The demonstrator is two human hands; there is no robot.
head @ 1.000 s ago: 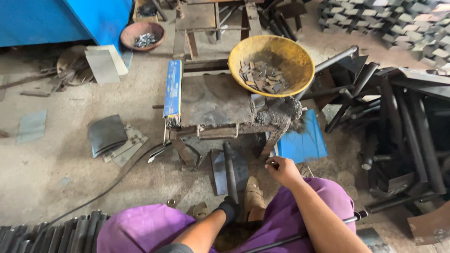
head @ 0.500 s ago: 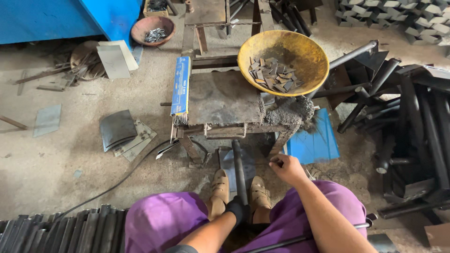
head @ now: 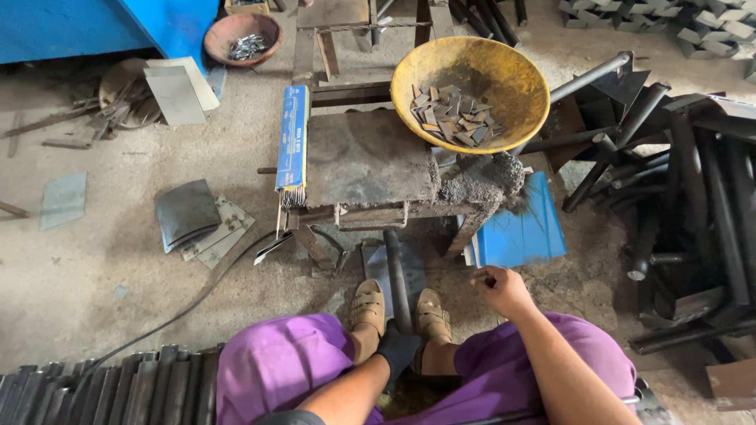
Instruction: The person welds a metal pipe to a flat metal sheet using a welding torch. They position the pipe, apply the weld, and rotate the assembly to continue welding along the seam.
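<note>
sitting low on the workshop floor, a person in purple trousers faces a small rusty metal table (head: 366, 161). left hand (head: 398, 349), in a black glove, is closed around the near end of a dark steel bar (head: 396, 271); the bar runs away from the person, between two tan sandalled feet, toward the table's underside. right hand (head: 502, 290), bare, hangs just above the right knee with fingers curled in; something small and dark shows at the fingertips, but what it is cannot be told.

on the table's far right corner rests a yellow bowl (head: 504, 75) holding small flat metal offcuts (head: 449, 114). a crust of grey slag (head: 480, 181) clings to the table's right edge. a long blue box of welding rods (head: 293, 145) lies along the left edge, rod tips showing at its near end. a blue sheet (head: 520, 228) lies on the floor just right of the table.

left of the table: a curved dark plate (head: 185, 212) on pale scraps, and a black cable (head: 189, 307) trailing across the concrete. dark steel tubes (head: 693, 197) pile up at right.
</note>
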